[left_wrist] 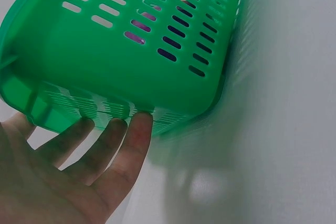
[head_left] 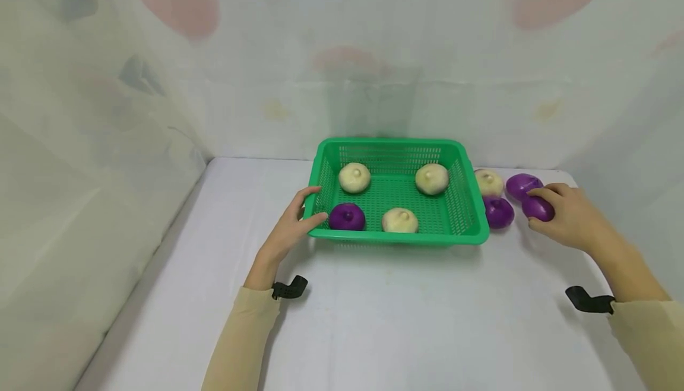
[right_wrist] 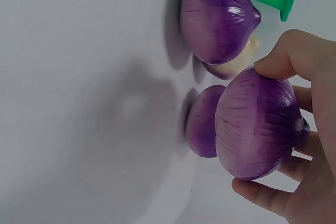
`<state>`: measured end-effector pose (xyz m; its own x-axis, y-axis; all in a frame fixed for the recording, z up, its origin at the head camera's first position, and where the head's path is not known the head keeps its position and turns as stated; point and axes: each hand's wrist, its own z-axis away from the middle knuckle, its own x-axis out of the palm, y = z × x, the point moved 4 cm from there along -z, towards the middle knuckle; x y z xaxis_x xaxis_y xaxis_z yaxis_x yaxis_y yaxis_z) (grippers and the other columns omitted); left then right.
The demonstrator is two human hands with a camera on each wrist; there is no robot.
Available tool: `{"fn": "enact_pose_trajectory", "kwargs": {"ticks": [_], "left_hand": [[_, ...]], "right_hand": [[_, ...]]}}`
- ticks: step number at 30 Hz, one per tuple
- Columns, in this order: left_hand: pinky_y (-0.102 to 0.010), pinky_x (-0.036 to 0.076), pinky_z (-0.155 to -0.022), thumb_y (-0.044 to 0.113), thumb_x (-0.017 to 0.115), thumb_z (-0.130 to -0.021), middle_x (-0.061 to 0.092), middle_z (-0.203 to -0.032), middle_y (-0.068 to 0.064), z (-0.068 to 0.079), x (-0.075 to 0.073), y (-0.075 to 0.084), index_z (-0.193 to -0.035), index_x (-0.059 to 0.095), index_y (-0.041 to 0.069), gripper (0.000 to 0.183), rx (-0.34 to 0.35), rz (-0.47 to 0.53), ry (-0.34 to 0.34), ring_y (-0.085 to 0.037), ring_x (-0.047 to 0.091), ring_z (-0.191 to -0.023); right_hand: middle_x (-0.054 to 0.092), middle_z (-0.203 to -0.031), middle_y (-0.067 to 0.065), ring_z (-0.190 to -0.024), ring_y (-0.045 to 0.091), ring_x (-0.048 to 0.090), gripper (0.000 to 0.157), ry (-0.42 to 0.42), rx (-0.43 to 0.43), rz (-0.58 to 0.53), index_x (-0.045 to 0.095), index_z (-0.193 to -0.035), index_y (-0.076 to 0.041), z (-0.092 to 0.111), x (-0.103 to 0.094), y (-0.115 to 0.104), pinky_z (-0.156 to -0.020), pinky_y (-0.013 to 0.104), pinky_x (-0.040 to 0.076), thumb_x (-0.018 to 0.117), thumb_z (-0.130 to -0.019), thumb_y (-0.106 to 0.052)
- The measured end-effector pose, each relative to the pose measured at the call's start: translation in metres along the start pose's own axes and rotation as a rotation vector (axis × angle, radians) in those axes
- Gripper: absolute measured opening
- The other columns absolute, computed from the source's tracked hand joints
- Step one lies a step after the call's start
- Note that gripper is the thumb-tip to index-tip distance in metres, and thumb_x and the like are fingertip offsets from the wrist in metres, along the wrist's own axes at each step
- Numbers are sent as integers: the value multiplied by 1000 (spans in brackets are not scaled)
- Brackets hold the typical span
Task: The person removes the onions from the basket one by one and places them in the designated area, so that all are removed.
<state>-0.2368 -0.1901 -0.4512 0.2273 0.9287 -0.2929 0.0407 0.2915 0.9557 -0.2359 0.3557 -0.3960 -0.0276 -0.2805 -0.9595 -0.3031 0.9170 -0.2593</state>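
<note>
My right hand [head_left: 572, 213] holds a purple onion [right_wrist: 254, 124] between thumb and fingers, at the right side of the table. Close by lie another purple onion [head_left: 523, 186], a second purple one [head_left: 499, 213] beside the basket, and a white onion [head_left: 488, 182] behind it. At the left end of the green basket [head_left: 398, 237], my left hand [head_left: 288, 228] grips the rim, its thumb over the edge and its fingertips [left_wrist: 139, 124] against the outer wall. Inside the basket are one purple onion [head_left: 347, 217] and three white onions [head_left: 355, 177], spaced apart.
The white tabletop [head_left: 395, 320] extends in front of the basket. A pale patterned cloth [head_left: 256, 94] hangs behind the table and along its left side. Each wrist carries a black camera mount [head_left: 290, 288].
</note>
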Motion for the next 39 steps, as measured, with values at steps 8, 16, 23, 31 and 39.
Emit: {"fn": "enact_pose_trajectory", "kwargs": {"ticks": [8, 16, 23, 31, 39], "left_hand": [[-74, 19, -111, 36, 68, -98, 19, -166, 7, 0, 0, 0, -153, 38, 38, 63, -6, 1, 2, -45, 15, -151], [-75, 20, -110, 37, 69, -98, 18, -166, 8, 0, 1, -1, -152, 38, 40, 63, -3, 9, 2, -45, 14, -151], [-73, 20, -111, 39, 69, -98, 17, -166, 8, -1, 0, -1, -152, 38, 41, 63, -1, 11, 2, -43, 13, -152], [-73, 21, -111, 35, 68, -99, 19, -166, 7, -1, 1, 0, -153, 37, 36, 63, 5, 1, 7, -45, 15, -151], [-71, 17, -114, 39, 68, -99, 17, -166, 9, -1, 0, 1, -152, 37, 39, 62, 7, 6, -10, -44, 12, -152]], "right_hand": [[41, -131, 37, -113, 57, 42, 56, -56, 52, -8, 55, -133, 3, 5, 9, 1, -81, 76, 44, 74, -87, -24], [38, -133, 37, -116, 57, 38, 54, -90, 84, -20, 53, -134, 1, 8, 19, 6, -82, 77, 42, 72, -90, -24], [37, -134, 38, -118, 58, 36, 57, -115, 88, -6, 52, -136, 3, 9, 26, 9, -84, 77, 42, 73, -90, -25], [39, -133, 37, -115, 58, 38, 58, -104, 51, 11, 53, -135, 4, 9, 31, 8, -84, 77, 42, 74, -89, -25], [39, -135, 38, -119, 61, 36, 60, -99, 59, 12, 52, -136, 3, 9, 32, 8, -85, 79, 40, 75, -89, -26]]}}
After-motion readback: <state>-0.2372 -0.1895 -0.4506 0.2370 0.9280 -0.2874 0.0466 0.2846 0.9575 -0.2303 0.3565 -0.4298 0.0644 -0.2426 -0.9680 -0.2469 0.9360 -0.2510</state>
